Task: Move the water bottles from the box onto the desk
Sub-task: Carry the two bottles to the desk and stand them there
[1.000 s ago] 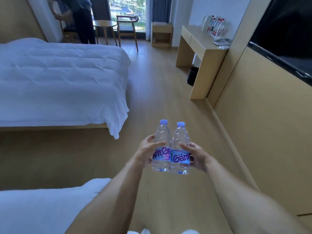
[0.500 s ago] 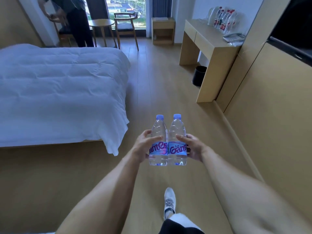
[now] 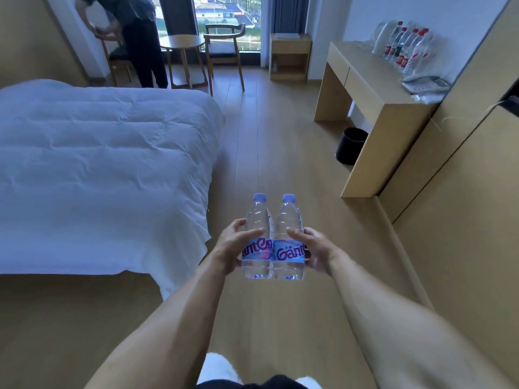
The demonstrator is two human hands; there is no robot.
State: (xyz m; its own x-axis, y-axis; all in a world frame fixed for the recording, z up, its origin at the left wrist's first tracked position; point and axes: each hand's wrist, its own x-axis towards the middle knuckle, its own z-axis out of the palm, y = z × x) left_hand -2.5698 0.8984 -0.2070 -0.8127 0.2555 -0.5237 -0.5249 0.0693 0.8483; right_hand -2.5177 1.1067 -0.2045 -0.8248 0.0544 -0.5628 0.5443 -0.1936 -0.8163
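I carry two water bottles upright and side by side, touching, out in front of me at 12 o'clock. My left hand curls its fingers round the left bottle at the label; my right hand wraps the right bottle the same way. I judge that pressing the two together steadies them as one block, and holding them upright suits setting them down on their bases. Each has a pale blue cap.

Below them runs the wooden floor. At 10 o'clock lies one bed under a white duvet. At 1 o'clock stands the bench, well apart from me, so I judge this the carrying step. One black bin sits under it. Along its far edge stands a row of bottles, about five red caps showing, with a telephone nearer. The box is not in view. Farthest, at 11 o'clock, another person bends by a round table with two chairs.
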